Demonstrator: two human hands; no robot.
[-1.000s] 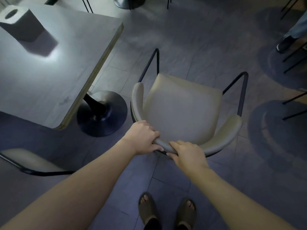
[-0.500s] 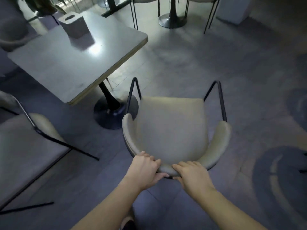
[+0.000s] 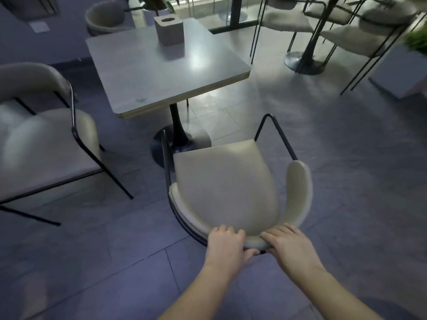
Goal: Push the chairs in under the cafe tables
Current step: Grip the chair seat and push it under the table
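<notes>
Both the left hand (image 3: 227, 244) and the right hand (image 3: 288, 247) are clamped on the curved backrest of the chair (image 3: 225, 188). Since a second ago the chair has swung to face the bench (image 3: 161, 70); its front edge now sits beside the pedestal base (image 3: 180, 144), so a straight push should tuck it under.

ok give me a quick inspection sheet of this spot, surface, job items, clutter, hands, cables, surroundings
surface: grey tiled floor, bare around the chair
job's things: cream chair not yet under the square table; second chair left, also out
clutter: tissue box on the table
grippers: left hand and right hand both grip the chair's backrest
cables: nothing seen
surroundings: more chairs and a pedestal table far right, plants behind
</notes>
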